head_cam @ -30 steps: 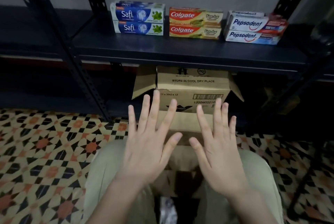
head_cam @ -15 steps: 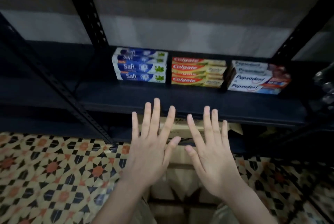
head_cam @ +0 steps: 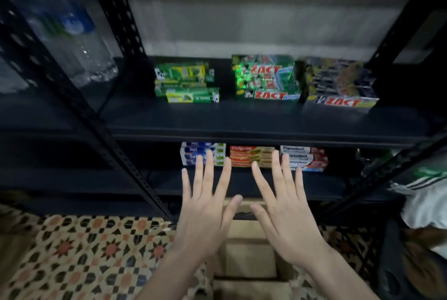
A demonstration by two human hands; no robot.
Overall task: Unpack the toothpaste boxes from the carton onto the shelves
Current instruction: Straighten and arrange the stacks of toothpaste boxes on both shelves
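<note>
My left hand (head_cam: 204, 212) and my right hand (head_cam: 286, 215) are held up side by side, palms down, fingers spread and straight, holding nothing. Below them the brown carton (head_cam: 249, 258) stands on the floor, its inside partly hidden by my hands. On the lower shelf (head_cam: 321, 186) sit stacks of blue Safi boxes (head_cam: 191, 154), red Colgate boxes (head_cam: 251, 155) and white Pepsodent boxes (head_cam: 307, 158). The upper shelf (head_cam: 242, 120) holds green Darlie boxes (head_cam: 186, 84), green Zact boxes (head_cam: 266, 79) and dark Zact boxes (head_cam: 338, 84).
Black perforated rack posts (head_cam: 135, 178) slant at left and right. Clear plastic bottles (head_cam: 72, 40) stand on the neighbouring rack at the upper left. Patterned tile floor (head_cam: 84, 256) lies at the lower left. White and green packages (head_cam: 425, 195) sit at the right edge.
The view has tilted upward, bringing the upper shelf with Darlie and Zact boxes into sight. Both hands stay spread and empty, now in front of the lower shelf.
</note>
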